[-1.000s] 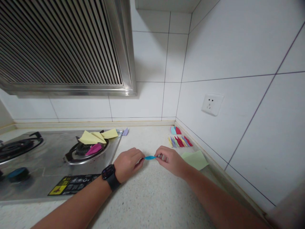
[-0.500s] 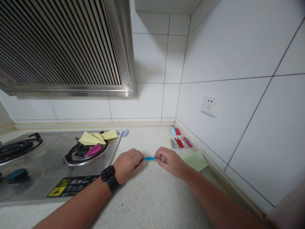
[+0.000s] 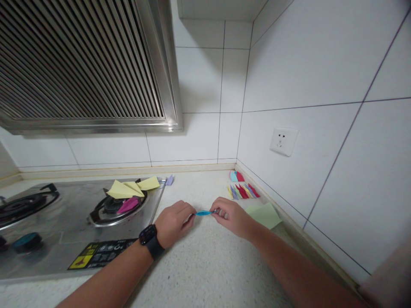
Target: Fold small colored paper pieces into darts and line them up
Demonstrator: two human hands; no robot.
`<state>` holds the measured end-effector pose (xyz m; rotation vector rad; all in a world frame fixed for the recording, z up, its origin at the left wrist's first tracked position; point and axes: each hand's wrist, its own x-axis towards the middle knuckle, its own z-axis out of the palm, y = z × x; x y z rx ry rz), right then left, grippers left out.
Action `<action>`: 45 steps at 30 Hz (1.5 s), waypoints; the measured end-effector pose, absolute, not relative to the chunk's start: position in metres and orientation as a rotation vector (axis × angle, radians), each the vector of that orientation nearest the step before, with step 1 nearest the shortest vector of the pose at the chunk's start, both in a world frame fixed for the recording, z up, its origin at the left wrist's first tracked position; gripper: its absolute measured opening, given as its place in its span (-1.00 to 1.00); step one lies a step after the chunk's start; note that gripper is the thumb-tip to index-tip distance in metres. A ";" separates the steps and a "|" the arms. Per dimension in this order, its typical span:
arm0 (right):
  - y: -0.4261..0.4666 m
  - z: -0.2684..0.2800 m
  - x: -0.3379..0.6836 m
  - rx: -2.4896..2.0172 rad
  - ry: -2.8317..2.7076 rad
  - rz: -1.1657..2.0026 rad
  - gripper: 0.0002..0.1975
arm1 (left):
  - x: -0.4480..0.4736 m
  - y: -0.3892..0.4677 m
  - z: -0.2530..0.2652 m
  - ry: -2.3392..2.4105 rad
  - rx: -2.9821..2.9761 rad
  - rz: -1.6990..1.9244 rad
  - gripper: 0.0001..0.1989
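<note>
1. Your left hand and right hand pinch closed on opposite ends of the blue paper, hiding both.
2. At its three o'clock, your right hand partly covers the green sheet.
3. Its contact with the table is unclear.

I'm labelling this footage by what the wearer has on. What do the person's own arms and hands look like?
The left hand and right hand are ungloved, and no sleeves show on either forearm. The left wrist wears a black smartwatch with a rounded rectangular face and plain dark strap; the right has no watch.
</note>
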<state>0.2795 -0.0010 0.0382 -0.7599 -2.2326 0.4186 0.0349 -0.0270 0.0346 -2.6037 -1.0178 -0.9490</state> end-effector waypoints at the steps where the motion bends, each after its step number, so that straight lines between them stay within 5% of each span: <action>1: 0.000 0.037 0.280 -0.763 -2.229 0.422 -0.91 | 0.035 -0.027 0.035 -1.022 -2.605 -0.958 -0.85; 34: 0.005 0.035 0.284 -0.948 -2.159 0.356 -0.78 | 0.033 -0.023 0.030 -1.345 -2.607 -1.189 -0.81; 45: 0.007 0.032 0.285 -0.972 -2.178 0.292 -0.88 | 0.033 -0.022 0.029 -1.307 -2.672 -1.233 -0.85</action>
